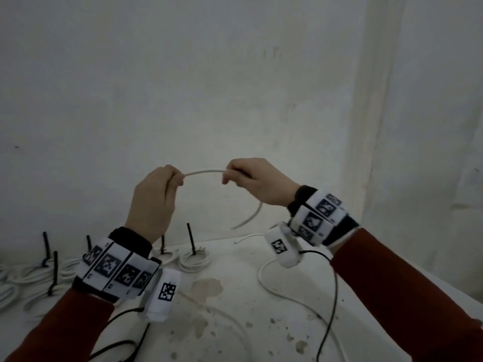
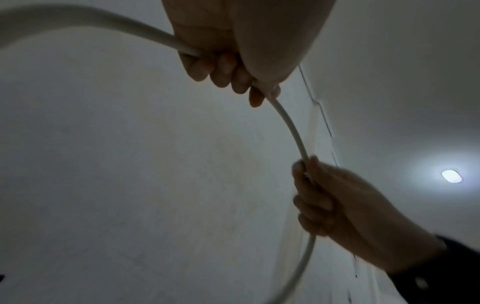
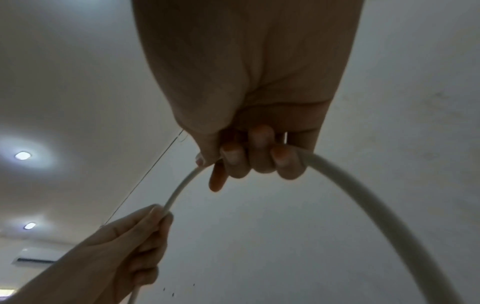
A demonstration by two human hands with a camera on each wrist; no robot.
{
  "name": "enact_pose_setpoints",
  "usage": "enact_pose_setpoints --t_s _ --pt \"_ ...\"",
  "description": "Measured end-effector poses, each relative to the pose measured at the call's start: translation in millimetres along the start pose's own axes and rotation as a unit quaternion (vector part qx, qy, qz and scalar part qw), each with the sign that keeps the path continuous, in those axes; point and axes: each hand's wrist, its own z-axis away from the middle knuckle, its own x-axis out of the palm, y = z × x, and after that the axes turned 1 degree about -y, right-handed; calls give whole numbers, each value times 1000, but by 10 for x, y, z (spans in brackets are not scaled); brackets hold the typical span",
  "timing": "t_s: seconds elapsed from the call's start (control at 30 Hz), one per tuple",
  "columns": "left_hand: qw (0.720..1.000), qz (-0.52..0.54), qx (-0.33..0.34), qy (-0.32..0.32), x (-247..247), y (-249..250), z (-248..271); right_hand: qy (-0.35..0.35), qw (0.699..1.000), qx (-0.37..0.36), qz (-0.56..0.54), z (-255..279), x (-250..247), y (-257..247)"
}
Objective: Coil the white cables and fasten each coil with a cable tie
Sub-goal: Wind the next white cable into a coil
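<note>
Both hands are raised in front of the wall, holding one white cable [image 1: 205, 171] that arches between them. My left hand [image 1: 156, 194] grips it in a fist, fingers curled round it [image 2: 223, 70]. My right hand [image 1: 251, 178] grips the other side, fingers wrapped over the cable [image 3: 259, 156]. Past the right hand the cable [image 1: 251, 218] curves down, blurred, toward the table. Several finished coils [image 1: 194, 259] lie at the back left of the table, each bound with a black cable tie [image 1: 190, 239] that sticks up.
The white table [image 1: 261, 322] is stained and spotted. A loose white cable [image 1: 282, 293] runs across its right half, and black sensor leads [image 1: 329, 322] hang from both wrists. More tied coils [image 1: 31, 278] lie at the far left. A bare wall [image 1: 235, 87] stands behind.
</note>
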Motion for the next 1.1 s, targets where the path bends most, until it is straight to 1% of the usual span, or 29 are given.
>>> enact_pose_setpoints --t_s 0.1,0.23,0.37,0.4,0.43,0.47,0.5,0.53,0.57,0.6,0.63,0.67,0.7,0.73,0.77,0.8,0.83,0.87,0.93,0.97,1.0,1.03,1.1 --pt "998 2 -45 32 -132 -154 58 16 996 37 -85 116 -13 185" --pt "995 -10 -86 52 -190 -280 95 -35 980 95 -172 283 20 311" --pt "991 -19 -115 59 -203 -352 90 -36 965 138 -219 419 31 321" --pt "991 -22 -121 59 -192 -365 94 -40 959 152 -238 445 40 318" --pt "990 -27 -127 58 -177 -382 100 -45 945 162 -282 466 44 303" --pt "989 -34 -132 55 -155 -397 113 -49 916 166 -363 481 45 280" --pt "989 -41 -133 49 -131 -395 128 -49 867 163 -469 486 36 239" --pt "990 -43 -125 39 -100 -377 145 -46 805 145 -574 486 15 176" --pt "993 -40 -110 25 -68 -326 168 -28 747 116 -654 480 -8 112" --pt "996 -36 -87 9 -27 -260 201 2 702 83 -707 461 -26 55" --pt "998 -26 -62 -12 14 -175 242 37 671 46 -739 436 -45 -11" --pt "998 -9 -46 -35 60 -90 292 72 650 11 -757 404 -64 -76" --pt "997 13 -46 -60 102 -14 353 106 634 -19 -766 363 -82 -141" --pt "994 39 -58 -85 143 45 422 143 626 -39 -765 319 -91 -180" --pt "990 61 -76 -106 180 88 489 178 628 -50 -756 278 -96 -216" --pt "986 75 -90 -123 217 116 559 212 641 -51 -736 241 -92 -234" --pt "983 73 -95 -136 241 147 620 239 662 -47 -708 212 -80 -243" --pt "983 63 -88 -146 262 181 672 262 694 -45 -669 184 -58 -240" --pt "982 41 -58 -174 283 285 743 294 776 -52 -555 136 5 -231" --pt "980 34 -46 -193 278 347 766 296 813 -62 -497 118 47 -226" --pt "977 29 -37 -210 265 408 787 288 841 -73 -452 104 94 -217" --pt "973 25 -30 -226 251 456 805 273 858 -81 -427 98 129 -216" --pt "967 15 -33 -254 229 524 819 239 873 -70 -420 123 163 -230"
